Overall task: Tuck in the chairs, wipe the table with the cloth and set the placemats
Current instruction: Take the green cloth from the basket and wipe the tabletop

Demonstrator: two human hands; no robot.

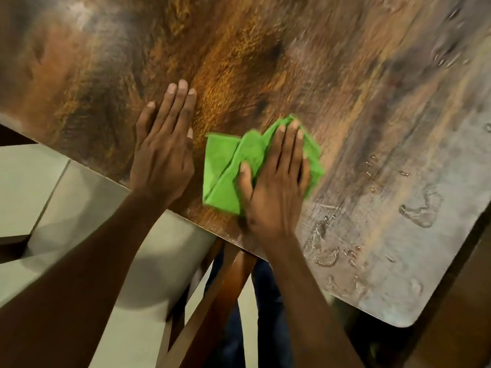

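A bright green cloth [225, 168], folded and crumpled, lies on the brown wooden table [292, 62] near its front edge. My right hand [276, 187] presses flat on top of the cloth, fingers spread over it. Just left of the cloth, my left hand [163, 150] rests palm down on the bare tabletop with its fingers together and straight. Water drops and wet streaks [417, 211] cover the table's right part near the rounded corner. No placemats are in view.
A wooden chair frame [212, 296] stands under the table edge below my hands, with dark trousers behind it. Pale floor tiles [66, 197] fill the lower left. Another dark wooden piece [467, 301] shows at the right edge.
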